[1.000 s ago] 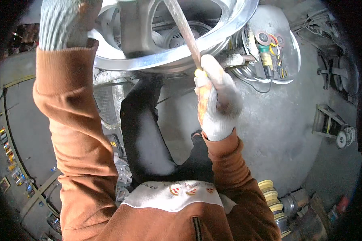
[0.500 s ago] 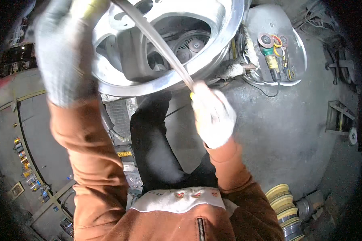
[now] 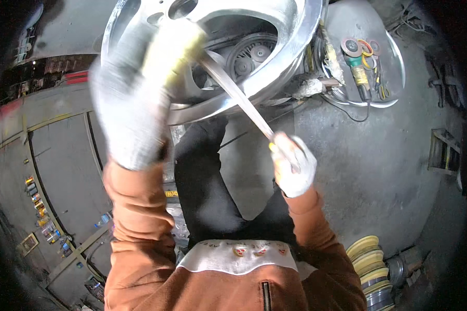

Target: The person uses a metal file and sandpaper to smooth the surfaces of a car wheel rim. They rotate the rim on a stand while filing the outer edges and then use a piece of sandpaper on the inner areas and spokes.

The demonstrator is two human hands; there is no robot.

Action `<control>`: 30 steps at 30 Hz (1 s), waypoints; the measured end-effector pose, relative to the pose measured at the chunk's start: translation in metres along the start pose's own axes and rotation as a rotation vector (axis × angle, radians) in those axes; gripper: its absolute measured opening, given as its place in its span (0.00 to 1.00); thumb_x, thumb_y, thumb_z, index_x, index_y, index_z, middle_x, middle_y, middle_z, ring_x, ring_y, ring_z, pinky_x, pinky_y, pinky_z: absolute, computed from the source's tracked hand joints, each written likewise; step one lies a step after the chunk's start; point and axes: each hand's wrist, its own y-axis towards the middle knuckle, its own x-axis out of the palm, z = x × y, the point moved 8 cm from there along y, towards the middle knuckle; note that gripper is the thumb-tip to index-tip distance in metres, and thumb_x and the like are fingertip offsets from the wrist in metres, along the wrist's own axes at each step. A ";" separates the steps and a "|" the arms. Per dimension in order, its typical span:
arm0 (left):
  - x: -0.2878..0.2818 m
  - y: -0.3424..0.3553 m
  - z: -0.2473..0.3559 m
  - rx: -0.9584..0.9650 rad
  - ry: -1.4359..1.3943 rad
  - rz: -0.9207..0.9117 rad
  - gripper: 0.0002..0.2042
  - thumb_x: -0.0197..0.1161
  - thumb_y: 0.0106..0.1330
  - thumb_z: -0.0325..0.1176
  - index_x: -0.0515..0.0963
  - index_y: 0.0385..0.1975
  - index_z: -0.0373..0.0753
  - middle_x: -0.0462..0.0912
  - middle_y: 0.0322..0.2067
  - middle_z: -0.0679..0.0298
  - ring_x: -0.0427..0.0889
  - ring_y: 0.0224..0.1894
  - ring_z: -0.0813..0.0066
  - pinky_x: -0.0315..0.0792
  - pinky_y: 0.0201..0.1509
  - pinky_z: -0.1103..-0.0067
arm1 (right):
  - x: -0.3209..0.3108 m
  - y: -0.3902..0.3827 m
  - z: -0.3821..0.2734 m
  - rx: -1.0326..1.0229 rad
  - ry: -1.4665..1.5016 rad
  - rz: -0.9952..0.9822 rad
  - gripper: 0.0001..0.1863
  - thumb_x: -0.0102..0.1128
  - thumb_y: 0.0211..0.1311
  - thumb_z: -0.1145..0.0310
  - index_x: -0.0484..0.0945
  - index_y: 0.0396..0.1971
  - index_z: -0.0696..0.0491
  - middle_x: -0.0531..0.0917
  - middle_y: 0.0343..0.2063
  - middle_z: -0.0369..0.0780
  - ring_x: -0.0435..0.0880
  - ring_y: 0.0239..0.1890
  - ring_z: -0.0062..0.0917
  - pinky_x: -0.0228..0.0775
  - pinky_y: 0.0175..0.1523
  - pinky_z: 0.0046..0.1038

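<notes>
A large silver alloy wheel (image 3: 301,36) fills the top centre. Across its lower rim runs a long, narrow, pale strip (image 3: 233,88), slanting from upper left to lower right. My left hand (image 3: 140,98), in a grey knit glove with yellowish finger area, is blurred by motion and closed on the strip's upper end, over the wheel. My right hand (image 3: 294,163), in a white glove, grips the strip's lower end below the rim, above my legs. The wheel's left part is partly hidden behind my left hand.
Right of the wheel, an angle grinder (image 3: 360,78) and sanding discs rest on a metal surface (image 3: 379,31). Stacked yellow and silver rims (image 3: 368,259) stand at lower right, a metal frame (image 3: 441,153) at far right. Small cans and tools (image 3: 49,228) line the left side.
Both my hands have moved rightward with the strip, my right hand also downward toward me. My left hand has come lower over the wheel, and more of the left floor shows.
</notes>
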 end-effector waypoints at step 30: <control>0.001 -0.027 0.000 -0.079 -0.123 0.071 0.12 0.71 0.67 0.37 0.86 0.38 0.32 0.84 0.32 0.66 0.80 0.34 0.75 0.74 0.42 0.78 | -0.007 -0.023 -0.002 0.120 -0.190 -0.068 0.21 0.71 0.59 0.69 0.81 0.54 0.50 0.87 0.40 0.39 0.84 0.34 0.34 0.79 0.37 0.35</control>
